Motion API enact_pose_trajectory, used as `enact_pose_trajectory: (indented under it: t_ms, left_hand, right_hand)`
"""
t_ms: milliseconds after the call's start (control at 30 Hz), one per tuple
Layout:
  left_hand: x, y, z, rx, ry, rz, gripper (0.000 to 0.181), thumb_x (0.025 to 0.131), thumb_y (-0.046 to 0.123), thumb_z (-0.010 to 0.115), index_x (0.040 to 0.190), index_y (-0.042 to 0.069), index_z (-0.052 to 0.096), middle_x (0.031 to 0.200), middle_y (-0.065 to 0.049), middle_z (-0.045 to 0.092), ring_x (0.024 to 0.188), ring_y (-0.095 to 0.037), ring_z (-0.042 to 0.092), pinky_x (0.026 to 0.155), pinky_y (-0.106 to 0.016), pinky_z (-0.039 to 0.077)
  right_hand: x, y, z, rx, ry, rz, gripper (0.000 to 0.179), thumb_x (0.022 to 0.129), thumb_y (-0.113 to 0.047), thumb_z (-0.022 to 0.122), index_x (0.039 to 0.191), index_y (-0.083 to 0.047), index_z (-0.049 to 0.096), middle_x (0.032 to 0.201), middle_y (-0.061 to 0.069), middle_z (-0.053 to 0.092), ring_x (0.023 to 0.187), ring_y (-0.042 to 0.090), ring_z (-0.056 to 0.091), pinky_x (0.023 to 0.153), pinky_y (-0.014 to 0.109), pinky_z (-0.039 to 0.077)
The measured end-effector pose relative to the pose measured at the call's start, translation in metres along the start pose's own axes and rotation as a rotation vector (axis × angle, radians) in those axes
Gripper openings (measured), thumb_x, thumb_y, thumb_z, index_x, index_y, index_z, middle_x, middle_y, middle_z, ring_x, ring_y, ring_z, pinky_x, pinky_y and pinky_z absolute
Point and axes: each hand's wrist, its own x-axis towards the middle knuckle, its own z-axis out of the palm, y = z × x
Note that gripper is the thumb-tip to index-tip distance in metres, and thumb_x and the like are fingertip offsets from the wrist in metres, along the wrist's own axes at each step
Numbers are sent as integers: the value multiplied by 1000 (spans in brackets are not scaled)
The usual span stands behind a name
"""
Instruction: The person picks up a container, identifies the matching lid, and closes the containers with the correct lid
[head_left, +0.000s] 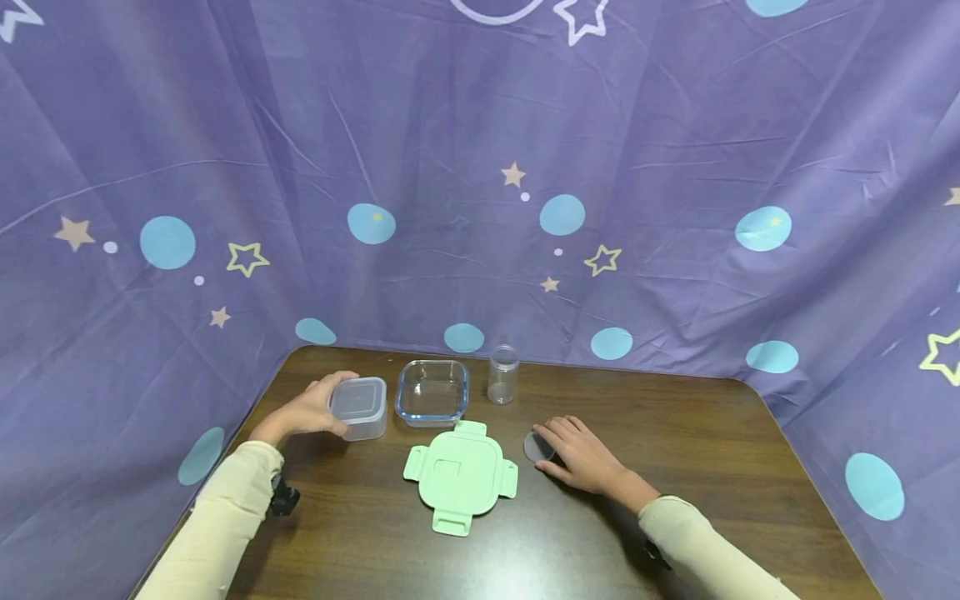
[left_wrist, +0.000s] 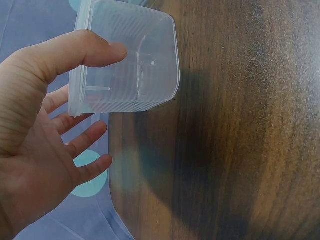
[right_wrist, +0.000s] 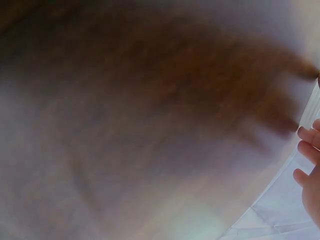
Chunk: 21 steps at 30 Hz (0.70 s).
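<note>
At the left of the table, my left hand holds a clear square plastic container with a frosted lid. In the left wrist view, the thumb lies along the ribbed wall of the plastic container, and the other fingers spread beyond its lid edge. My right hand is low over the table on the right. Its fingertips and thumb meet opposite edges of a small round grey lid. In the right wrist view only part of the right hand shows, at the right edge.
A square glass container stands open beside the plastic one. A clear cylindrical jar is to its right. A green lid with clip flaps lies between the hands. A purple patterned curtain hangs behind the wooden table.
</note>
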Motion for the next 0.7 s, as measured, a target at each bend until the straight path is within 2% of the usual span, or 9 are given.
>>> enact_pose_trajectory:
  t_ms: [267, 433, 700]
  left_hand:
    - [0, -1, 0, 13, 9, 1, 102, 53, 7, 88, 144, -3, 45, 127, -23, 59, 114, -40, 47, 95, -46, 39]
    - [1, -4, 1, 12, 14, 4, 103, 53, 11, 91, 145, -1, 46, 127, -21, 60, 114, -38, 48, 94, -43, 38]
    - [0, -3, -1, 39, 23, 12, 102, 54, 20, 93, 143, -2, 47, 123, -19, 62, 111, -36, 50, 91, -40, 39]
  right_hand:
    - [0, -1, 2, 5, -19, 28, 61, 94, -47, 69, 137, -4, 61, 121, 7, 65, 116, 24, 62, 104, 50, 49]
    - [0, -1, 3, -6, -1, 21, 59, 94, -45, 69, 136, -4, 61, 120, 8, 65, 115, 24, 62, 103, 49, 49]
    - [1, -1, 1, -4, -21, 26, 58, 94, -45, 69, 135, -3, 62, 120, 8, 66, 115, 24, 62, 102, 48, 49]
